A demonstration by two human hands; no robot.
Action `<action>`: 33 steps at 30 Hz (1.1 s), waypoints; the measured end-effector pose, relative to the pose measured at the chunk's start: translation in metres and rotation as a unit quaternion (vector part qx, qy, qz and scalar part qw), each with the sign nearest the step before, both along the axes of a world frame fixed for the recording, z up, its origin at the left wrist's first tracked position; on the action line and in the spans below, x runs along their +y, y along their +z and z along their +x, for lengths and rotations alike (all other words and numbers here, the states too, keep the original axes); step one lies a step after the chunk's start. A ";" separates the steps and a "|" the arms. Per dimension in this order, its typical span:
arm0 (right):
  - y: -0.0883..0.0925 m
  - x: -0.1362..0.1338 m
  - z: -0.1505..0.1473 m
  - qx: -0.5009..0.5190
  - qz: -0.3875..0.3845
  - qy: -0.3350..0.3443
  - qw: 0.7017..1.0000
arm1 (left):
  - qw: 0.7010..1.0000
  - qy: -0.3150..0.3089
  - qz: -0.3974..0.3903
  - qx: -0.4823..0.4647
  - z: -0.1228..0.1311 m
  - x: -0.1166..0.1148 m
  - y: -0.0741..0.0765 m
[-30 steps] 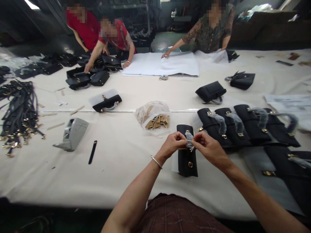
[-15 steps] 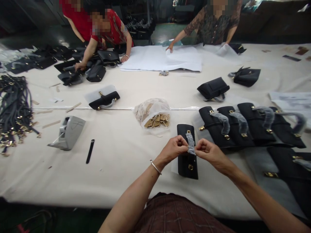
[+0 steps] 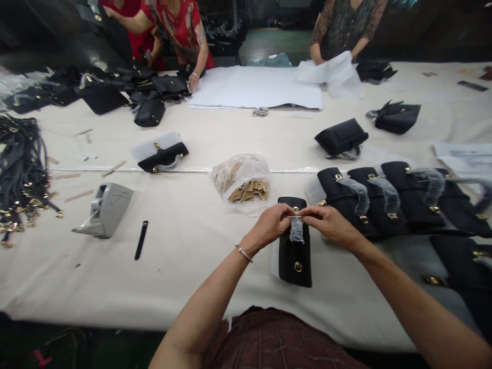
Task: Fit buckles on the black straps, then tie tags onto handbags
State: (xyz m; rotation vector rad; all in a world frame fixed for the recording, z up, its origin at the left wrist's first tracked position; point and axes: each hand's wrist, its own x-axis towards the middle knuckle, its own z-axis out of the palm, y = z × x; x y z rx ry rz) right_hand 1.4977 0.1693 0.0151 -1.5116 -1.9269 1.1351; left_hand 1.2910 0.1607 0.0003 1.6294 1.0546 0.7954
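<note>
In front of me a small black handbag lies on the table, with gold fittings and a handle wrapped in clear plastic. A thin white string runs across the handle's far end. My left hand pinches the string from the left, while my right hand pinches it from the right, their fingertips close together. The far gold buckle shows just beyond my fingers. Whether the string is knotted I cannot tell.
A plastic bag of brown tags lies ahead. Several black handbags are lined up at right. Leftward are a grey tape dispenser, a black strip and piled straps. Co-workers stand across the table by white sheets.
Both hands have moved away from me along the handle and closer together, with the string between them. Across the table, one co-worker lifts a black bag and another lifts a white sheet.
</note>
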 end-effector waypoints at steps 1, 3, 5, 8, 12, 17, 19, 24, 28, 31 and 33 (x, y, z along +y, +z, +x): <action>0.000 0.006 0.000 -0.002 -0.015 -0.002 1.000 | 1.000 0.004 0.011 0.023 0.001 0.004 -0.002; -0.004 0.015 -0.001 -0.024 -0.002 -0.017 1.000 | 0.997 0.019 0.020 0.069 0.006 0.012 -0.008; -0.011 0.020 -0.003 -0.052 0.037 -0.030 0.998 | 0.993 0.044 0.027 0.110 0.012 0.018 -0.014; -0.019 0.021 -0.005 -0.069 0.074 -0.030 0.994 | 0.987 0.082 0.032 0.131 0.019 0.025 -0.021; -0.008 0.008 -0.002 -0.097 0.186 -0.002 0.978 | 0.991 0.068 0.000 0.114 0.013 0.026 -0.027; 0.023 -0.025 0.001 -0.082 0.113 -0.040 0.989 | 0.995 0.020 -0.061 0.071 -0.003 0.005 -0.032; 0.024 -0.040 -0.002 -0.054 0.034 -0.034 0.997 | 0.996 0.031 -0.075 0.048 -0.006 -0.008 -0.033; 0.004 -0.064 -0.020 -0.014 -0.014 -0.079 0.997 | 0.990 0.080 -0.063 0.096 0.006 -0.031 -0.033; -0.004 -0.066 -0.030 0.168 -0.093 -0.161 0.968 | 0.987 0.112 -0.109 0.037 0.015 -0.035 -0.032; 0.001 -0.064 -0.033 0.318 -0.151 -0.208 0.913 | 0.982 0.133 -0.134 -0.010 0.004 -0.035 -0.039; 0.003 -0.061 -0.034 0.376 -0.143 -0.247 0.882 | 0.977 0.165 -0.136 0.004 -0.009 -0.034 -0.048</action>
